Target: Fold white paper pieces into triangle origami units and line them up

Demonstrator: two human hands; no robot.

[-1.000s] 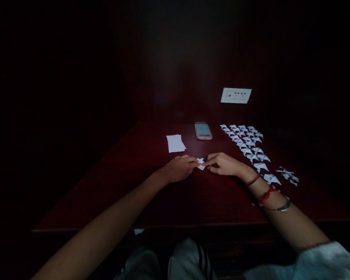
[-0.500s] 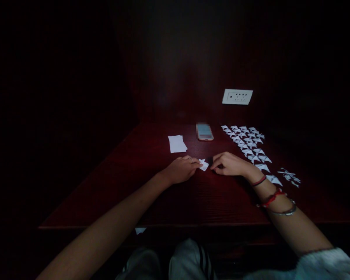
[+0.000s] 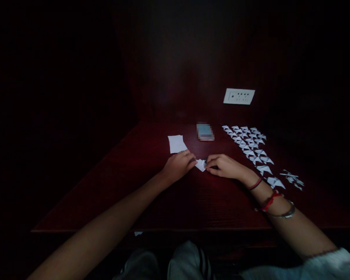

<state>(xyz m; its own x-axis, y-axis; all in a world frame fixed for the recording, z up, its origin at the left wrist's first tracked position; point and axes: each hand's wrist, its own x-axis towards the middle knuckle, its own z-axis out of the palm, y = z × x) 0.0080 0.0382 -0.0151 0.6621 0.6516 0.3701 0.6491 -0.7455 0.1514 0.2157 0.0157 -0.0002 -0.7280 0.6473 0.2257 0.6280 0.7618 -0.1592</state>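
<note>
At a dark red table [image 3: 105, 182], a small folded white paper [image 3: 201, 165] lies between a person's hands, its creasing apparently partway along. The left hand [image 3: 177, 165], fingers half curled, meets its left side; the right hand [image 3: 224, 166], loosely bent, is at the other — whether either grips or merely presses, one cannot tell. Rows of folded pieces [image 3: 251, 145] at right look done — plain sheets [image 3: 176, 144] beyond the left hand appear unworked.

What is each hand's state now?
Left hand: fingers bent at the left side of the folded paper; grip unclear.
Right hand: fingers bent at its right side; grip unclear.
</note>
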